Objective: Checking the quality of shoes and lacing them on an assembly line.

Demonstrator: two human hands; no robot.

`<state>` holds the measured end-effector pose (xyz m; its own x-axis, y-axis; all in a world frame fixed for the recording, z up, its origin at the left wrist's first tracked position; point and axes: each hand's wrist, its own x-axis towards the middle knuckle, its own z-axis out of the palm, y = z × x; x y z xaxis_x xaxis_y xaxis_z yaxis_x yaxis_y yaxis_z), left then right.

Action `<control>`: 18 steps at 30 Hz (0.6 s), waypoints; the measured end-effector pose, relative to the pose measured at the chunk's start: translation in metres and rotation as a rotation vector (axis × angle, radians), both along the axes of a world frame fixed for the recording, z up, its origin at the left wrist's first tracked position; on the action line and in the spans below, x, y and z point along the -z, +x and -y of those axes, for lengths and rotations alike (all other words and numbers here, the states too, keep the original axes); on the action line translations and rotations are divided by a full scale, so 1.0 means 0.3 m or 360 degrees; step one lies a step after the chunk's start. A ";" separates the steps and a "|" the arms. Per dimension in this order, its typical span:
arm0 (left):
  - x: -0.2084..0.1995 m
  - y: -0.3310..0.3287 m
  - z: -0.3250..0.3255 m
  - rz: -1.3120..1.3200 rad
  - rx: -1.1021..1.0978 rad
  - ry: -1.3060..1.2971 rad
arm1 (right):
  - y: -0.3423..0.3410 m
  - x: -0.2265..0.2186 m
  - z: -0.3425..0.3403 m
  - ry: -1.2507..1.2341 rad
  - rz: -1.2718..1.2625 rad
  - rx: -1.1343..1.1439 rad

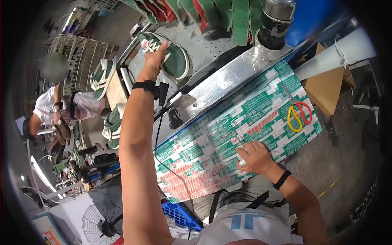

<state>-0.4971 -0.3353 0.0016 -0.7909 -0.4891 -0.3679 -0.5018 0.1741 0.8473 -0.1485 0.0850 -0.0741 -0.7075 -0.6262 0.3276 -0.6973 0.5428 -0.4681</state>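
Up ahead, my left hand (154,61) reaches across the middle of a green sneaker (175,61) with white laces and a white sole edge, its fingers closed on it. The sneaker lies on a grey perforated metal surface (204,45). My right hand (256,157) is closed low over a board (196,167) covered in green, white and red printed tape. A slim tool (242,162) with a whitish end sticks out of that fist; the fingers hide most of it. Scissors (296,114) with one red and one yellow handle loop lie on the board, right of this hand.
Green and red strips (241,20) hang over the metal surface's far end. A dark cylinder (273,32) stands beside a foil-wrapped ledge (220,81). More green sneakers (114,126) sit at left, near another person (61,106). A fan (102,224) and a cardboard box (326,90) flank me.
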 end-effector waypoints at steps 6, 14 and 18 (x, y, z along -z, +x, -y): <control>0.053 -0.003 0.040 -0.0376 -0.0366 0.0319 | -0.006 -0.001 0.015 -0.0049 0.0027 -0.0033; -0.296 0.511 -0.186 -0.0715 0.0051 0.1046 | 0.007 -0.004 0.023 -0.0075 0.0030 -0.0004; -0.336 1.028 -0.326 -0.0716 0.0146 0.0357 | 0.014 -0.007 0.020 -0.0106 -0.0041 -0.0002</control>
<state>-0.1887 -0.2374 0.1024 -0.9311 -0.3582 -0.0688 -0.0697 -0.0104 0.9975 -0.1443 0.0791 -0.0719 -0.6973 -0.6035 0.3868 -0.7104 0.5101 -0.4849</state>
